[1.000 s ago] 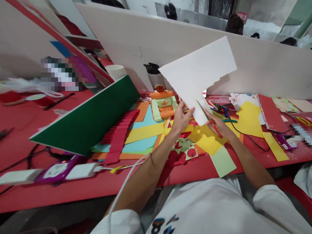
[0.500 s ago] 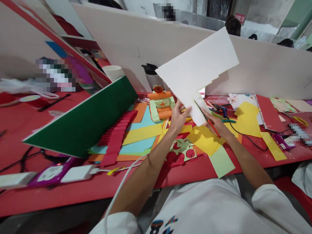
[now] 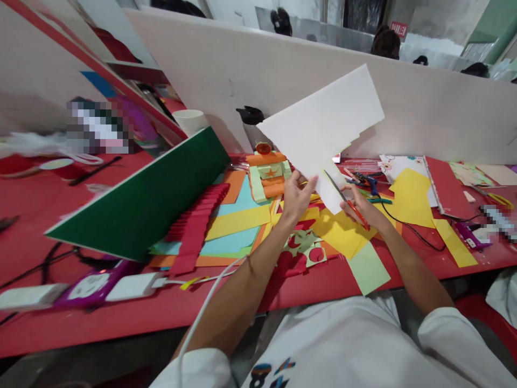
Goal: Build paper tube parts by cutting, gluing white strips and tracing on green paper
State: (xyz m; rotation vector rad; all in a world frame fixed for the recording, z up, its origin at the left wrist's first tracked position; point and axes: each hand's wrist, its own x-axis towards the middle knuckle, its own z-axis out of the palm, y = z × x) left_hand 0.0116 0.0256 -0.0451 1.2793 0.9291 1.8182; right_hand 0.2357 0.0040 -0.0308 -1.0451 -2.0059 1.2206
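Observation:
A large white sheet of paper with a stepped cut edge is held up over the table. My left hand pinches its lower left edge between thumb and fingers. In my right hand are scissors with red handles, their blades at a cut in the lower part of the sheet. Below both hands lie yellow paper pieces and a pale green sheet. Green paper scraps with red circles are by my left forearm. Behind my left hand stands an orange and green paper piece with a star.
A dark green board leans at left beside a pleated red paper strip. White cable crosses my left arm. At right are a blue glue gun and yellow sheets. A white partition stands behind the red table.
The sheet's upper end has tipped down and slightly left. My right hand and the scissors have shifted slightly right and down; my left hand still grips the sheet.

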